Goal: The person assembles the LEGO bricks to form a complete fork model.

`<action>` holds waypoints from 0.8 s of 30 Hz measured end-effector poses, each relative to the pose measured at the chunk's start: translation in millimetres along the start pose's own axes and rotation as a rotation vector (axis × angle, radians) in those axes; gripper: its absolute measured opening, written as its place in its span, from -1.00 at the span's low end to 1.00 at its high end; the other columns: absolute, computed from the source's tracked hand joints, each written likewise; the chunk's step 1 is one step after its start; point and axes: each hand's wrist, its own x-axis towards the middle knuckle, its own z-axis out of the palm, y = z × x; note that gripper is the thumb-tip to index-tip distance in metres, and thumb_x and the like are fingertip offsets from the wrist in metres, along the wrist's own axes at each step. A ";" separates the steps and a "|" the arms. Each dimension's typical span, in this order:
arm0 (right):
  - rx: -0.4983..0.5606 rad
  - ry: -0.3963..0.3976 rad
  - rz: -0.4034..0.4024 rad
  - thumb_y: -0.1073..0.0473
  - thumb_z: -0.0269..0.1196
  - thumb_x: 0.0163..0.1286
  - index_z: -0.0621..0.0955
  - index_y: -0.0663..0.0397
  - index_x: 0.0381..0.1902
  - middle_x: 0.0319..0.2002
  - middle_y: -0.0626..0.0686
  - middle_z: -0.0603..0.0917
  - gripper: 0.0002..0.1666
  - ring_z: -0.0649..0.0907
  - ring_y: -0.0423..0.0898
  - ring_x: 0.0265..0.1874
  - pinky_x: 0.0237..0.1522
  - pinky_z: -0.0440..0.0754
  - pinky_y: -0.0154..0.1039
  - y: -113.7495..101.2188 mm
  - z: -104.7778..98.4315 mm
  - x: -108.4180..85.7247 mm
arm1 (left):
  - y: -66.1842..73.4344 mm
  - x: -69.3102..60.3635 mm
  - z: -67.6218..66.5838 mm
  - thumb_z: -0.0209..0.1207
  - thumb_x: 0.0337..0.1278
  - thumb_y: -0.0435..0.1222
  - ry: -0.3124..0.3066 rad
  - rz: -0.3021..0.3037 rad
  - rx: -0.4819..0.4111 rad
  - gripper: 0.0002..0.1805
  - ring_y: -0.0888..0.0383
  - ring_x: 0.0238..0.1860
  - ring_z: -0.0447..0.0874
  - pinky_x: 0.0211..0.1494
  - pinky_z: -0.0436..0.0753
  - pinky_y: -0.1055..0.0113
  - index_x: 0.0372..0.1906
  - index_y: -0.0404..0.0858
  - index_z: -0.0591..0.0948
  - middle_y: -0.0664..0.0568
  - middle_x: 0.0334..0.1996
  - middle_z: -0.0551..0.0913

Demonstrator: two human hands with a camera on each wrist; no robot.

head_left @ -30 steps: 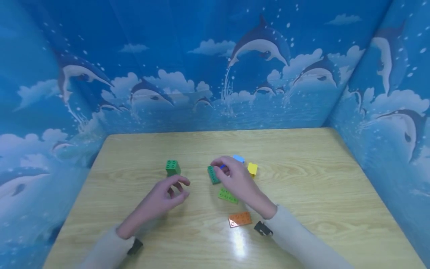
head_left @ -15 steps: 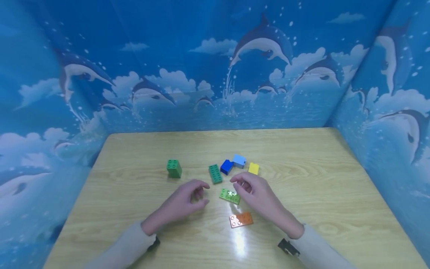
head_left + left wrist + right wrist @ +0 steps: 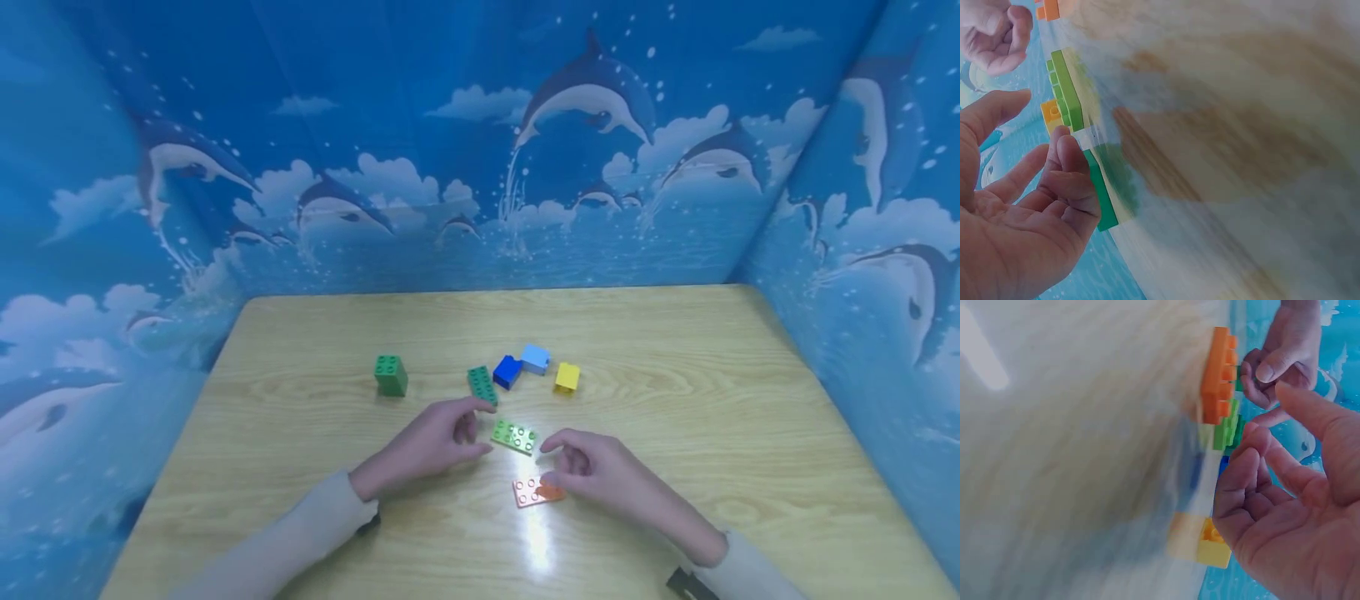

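Note:
My left hand (image 3: 438, 437) hovers at the left end of a light green building brick (image 3: 513, 437), thumb and forefinger apart with a gap between them. In the left wrist view that light green brick (image 3: 1067, 90) lies flat beyond the fingertips. To the right, my right hand (image 3: 600, 467) hangs over the right end of an orange brick (image 3: 527, 492), thumb and fingers apart and nothing between them. The orange brick (image 3: 1216, 375) shows its row of studs in the right wrist view. A dark green brick (image 3: 482, 383) lies just behind the left fingertips.
Farther back sit a dark blue brick (image 3: 507, 372), a light blue brick (image 3: 536, 359) and a yellow brick (image 3: 567, 378). A tall green brick stack (image 3: 391, 376) stands upright at the left. A dolphin-printed curtain (image 3: 480, 150) borders the wooden table (image 3: 675, 350).
My right hand has come back toward me from above the blue bricks to the orange one. My left hand has moved right, from near the tall green stack to the light green brick.

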 end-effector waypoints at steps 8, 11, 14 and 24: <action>-0.028 -0.082 -0.064 -0.04 0.56 0.40 0.69 0.03 0.28 -0.34 -0.19 0.65 -0.42 0.62 -0.24 -0.43 -0.34 0.66 -0.28 6.7 1.3 -11.8 | 7.7 9.0 5.8 0.51 0.28 -0.25 -0.068 -0.031 0.070 -0.34 0.21 -0.41 0.59 -0.33 0.63 0.30 0.46 -0.16 0.59 0.20 -0.42 0.63; -0.038 -0.100 -0.090 0.00 0.56 0.39 0.71 0.01 0.25 -0.37 -0.21 0.64 -0.46 0.61 -0.27 -0.43 -0.32 0.66 -0.29 7.0 5.6 -10.7 | 8.1 11.3 8.2 0.50 0.28 -0.23 -0.071 -0.046 0.093 -0.36 0.22 -0.46 0.57 -0.37 0.60 0.31 0.44 -0.14 0.61 0.18 -0.46 0.62; -0.054 -0.091 -0.115 0.07 0.56 0.37 0.73 0.03 0.20 -0.39 -0.25 0.62 -0.51 0.59 -0.31 -0.43 -0.31 0.66 -0.30 8.8 9.9 -9.2 | 6.0 13.0 10.9 0.50 0.29 -0.24 -0.067 -0.047 0.100 -0.41 0.23 -0.50 0.55 -0.40 0.57 0.32 0.40 -0.12 0.65 0.17 -0.50 0.61; -0.092 -0.045 -0.107 0.09 0.54 0.40 0.76 0.00 0.11 -0.39 -0.28 0.61 -0.63 0.57 -0.32 -0.44 -0.37 0.64 -0.30 11.0 9.6 -13.2 | 8.4 19.5 15.5 0.48 0.28 -0.34 -0.060 -0.026 0.111 -0.52 0.24 -0.48 0.57 -0.37 0.59 0.34 0.28 -0.14 0.71 0.19 -0.49 0.61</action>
